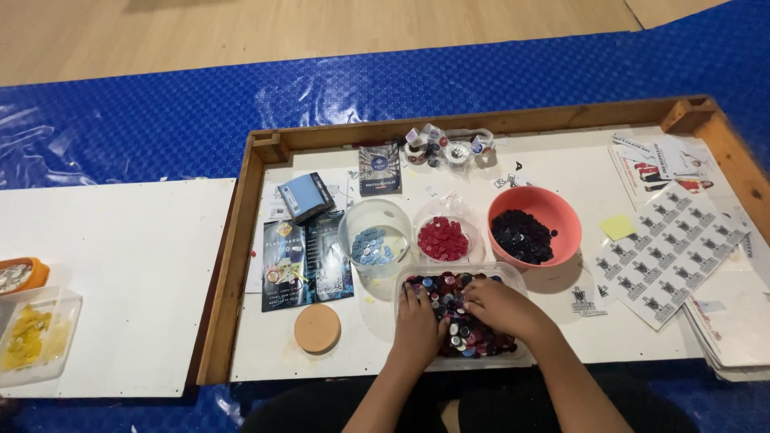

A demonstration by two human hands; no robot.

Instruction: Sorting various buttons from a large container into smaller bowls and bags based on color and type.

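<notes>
A clear rectangular tub holds a mixed heap of red, dark and blue buttons. My left hand lies in its left part with fingers spread over the buttons. My right hand rests on the heap at the right, fingers curled into the buttons; whether it pinches one I cannot tell. Behind the tub stand a clear round bowl of light blue buttons, a clear bowl of red buttons and an orange bowl of dark buttons.
A wooden frame borders the white work surface. A round cork lid, dark printed cards, a small blue box, tape rolls and sticker sheets lie around. Far left are a tub of yellow bits and an orange bowl.
</notes>
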